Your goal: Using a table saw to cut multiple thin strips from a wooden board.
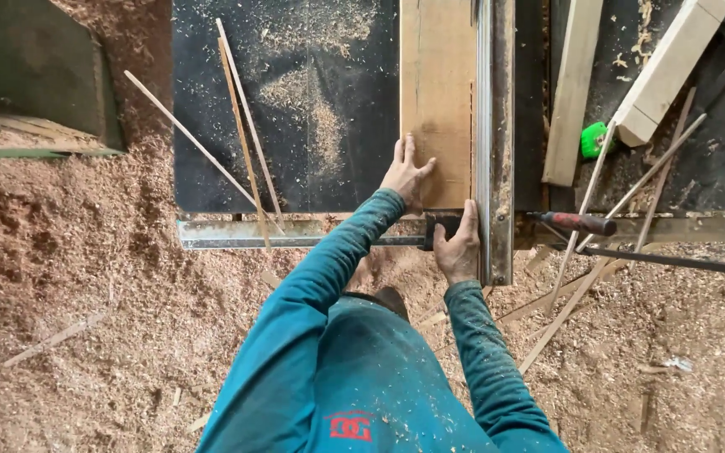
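The left hand [405, 172] is pressing flat, fingers spread, on the near end of one long pale wooden board [438, 92] lying on the black sawdust-strewn bench [312, 109]. The right hand [458, 249] is clamping the black block [442, 222] beside the grey metal fence rail [495, 126], just right of the board. Three thin wooden strips [241, 126] are lying to the left.

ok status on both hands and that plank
Left hand flat on pale wooden plank. Right hand grips black block by metal fence. Thin offcut strips lie left.

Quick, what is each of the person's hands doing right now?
Left hand: open, fingers spread, pressed flat on the wooden board.
Right hand: closed around the black handle beside the metal rail.
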